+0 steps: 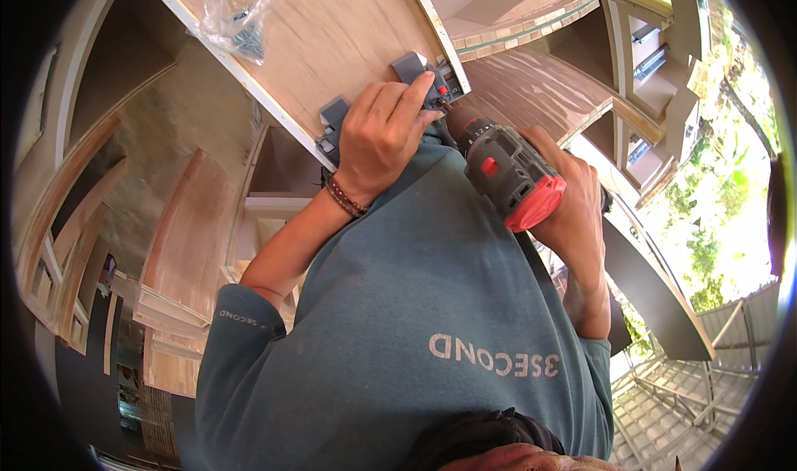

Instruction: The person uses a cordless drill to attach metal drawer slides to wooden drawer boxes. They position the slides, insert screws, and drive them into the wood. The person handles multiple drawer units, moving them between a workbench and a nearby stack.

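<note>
A wooden drawer-like panel (307, 31) with white edges lies in front of me. Two dark grey plastic fittings sit along its near edge: a left fitting (334, 114) and a right fitting (408, 66) with a small red tab, at the corner. Closed over the right fitting, my left hand (382, 130) has its index finger and thumb on either side of the red tab. My right hand (573, 197) grips a black and red cordless drill (506, 168) from its far side. The drill's bit meets the fitting close to my left fingertips; the exact contact point is too small to tell.
On the panel rests a clear plastic bag (238, 22) of screws. Stacked wooden panels (187, 238) stand to the left, more wooden boards (531, 89) to the right. Beyond them are cabinet frames (656, 51) and a dark board (664, 280) at the right.
</note>
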### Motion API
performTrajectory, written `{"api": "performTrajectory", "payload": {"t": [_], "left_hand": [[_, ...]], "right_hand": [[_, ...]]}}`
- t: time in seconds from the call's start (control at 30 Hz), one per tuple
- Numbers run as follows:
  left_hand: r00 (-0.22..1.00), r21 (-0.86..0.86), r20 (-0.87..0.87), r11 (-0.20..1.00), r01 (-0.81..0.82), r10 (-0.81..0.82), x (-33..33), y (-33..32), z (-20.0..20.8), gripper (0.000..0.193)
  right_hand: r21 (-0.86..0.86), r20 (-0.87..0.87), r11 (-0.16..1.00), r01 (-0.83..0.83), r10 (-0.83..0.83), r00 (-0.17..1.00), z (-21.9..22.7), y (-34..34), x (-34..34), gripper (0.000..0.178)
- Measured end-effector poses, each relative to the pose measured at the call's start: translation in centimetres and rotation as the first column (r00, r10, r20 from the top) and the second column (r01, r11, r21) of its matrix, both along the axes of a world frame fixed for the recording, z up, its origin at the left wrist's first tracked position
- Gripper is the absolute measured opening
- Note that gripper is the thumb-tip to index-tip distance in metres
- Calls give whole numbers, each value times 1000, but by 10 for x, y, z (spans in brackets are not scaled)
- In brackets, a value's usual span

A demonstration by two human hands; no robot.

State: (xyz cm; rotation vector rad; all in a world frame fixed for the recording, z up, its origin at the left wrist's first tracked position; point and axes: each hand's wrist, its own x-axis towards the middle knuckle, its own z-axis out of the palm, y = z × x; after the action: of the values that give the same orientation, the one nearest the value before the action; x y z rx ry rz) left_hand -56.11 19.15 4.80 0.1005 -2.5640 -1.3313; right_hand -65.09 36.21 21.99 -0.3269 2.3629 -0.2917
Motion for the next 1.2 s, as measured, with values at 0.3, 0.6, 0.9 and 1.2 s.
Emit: {"api": "performTrajectory", "payload": {"t": [0.3, 0.6, 0.9, 1.2], "left_hand": [[994, 138, -96, 989, 61, -49, -3, -15, 15, 55], [883, -550, -305, 690, -470, 357, -55, -126, 29, 85], [914, -264, -175, 877, -403, 367, -59, -139, 8, 30], [832, 474, 109, 708, -524, 544, -55, -176, 20, 15]], "right_hand": [[-141, -34, 989, 36, -41, 999, 3, 10, 11, 46], [-392, -47, 890, 235, -275, 960, 17, 34, 40, 53], [-761, -183, 499, 414, -778, 601, -39, 104, 46, 51], [-934, 4, -16, 358, -999, -35, -38, 249, 56, 42]]}}
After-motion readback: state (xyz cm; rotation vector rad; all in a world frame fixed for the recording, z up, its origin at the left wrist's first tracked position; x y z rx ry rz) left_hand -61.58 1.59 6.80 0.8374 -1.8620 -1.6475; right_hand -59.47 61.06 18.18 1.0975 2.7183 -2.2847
